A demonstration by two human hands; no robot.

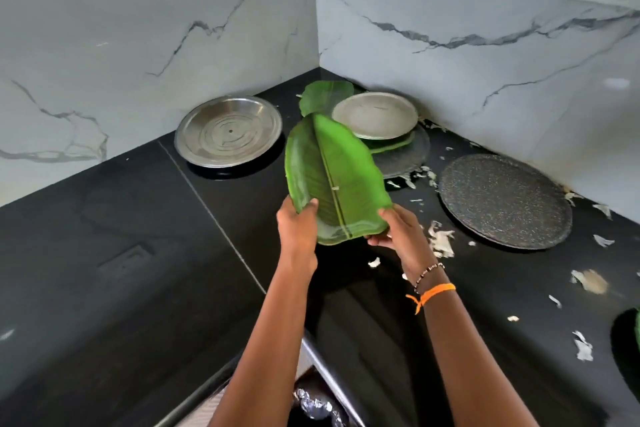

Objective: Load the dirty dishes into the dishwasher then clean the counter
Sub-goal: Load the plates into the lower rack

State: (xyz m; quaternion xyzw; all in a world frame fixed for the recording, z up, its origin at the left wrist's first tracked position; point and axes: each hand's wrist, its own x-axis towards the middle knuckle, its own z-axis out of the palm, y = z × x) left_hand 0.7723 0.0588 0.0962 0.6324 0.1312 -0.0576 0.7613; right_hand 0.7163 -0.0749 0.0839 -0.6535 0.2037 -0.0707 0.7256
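A black stone counter (121, 253) is running into a corner of veined marble walls. Above it, both hands are holding a green leaf-shaped plate (334, 180) by its near end: the left hand (299, 225) is curling its thumb over the left rim, the right hand (398, 229) is pinching the right rim, probably to keep it level while it is being carried off to the dishwasher. Beyond the grip, a steel plate (375, 114) is sitting on stacked dishes in the corner. Left of the grip, another steel plate (228, 130) is lying; to the right, a speckled dark plate (505, 201) is waiting among white scraps (440, 241).
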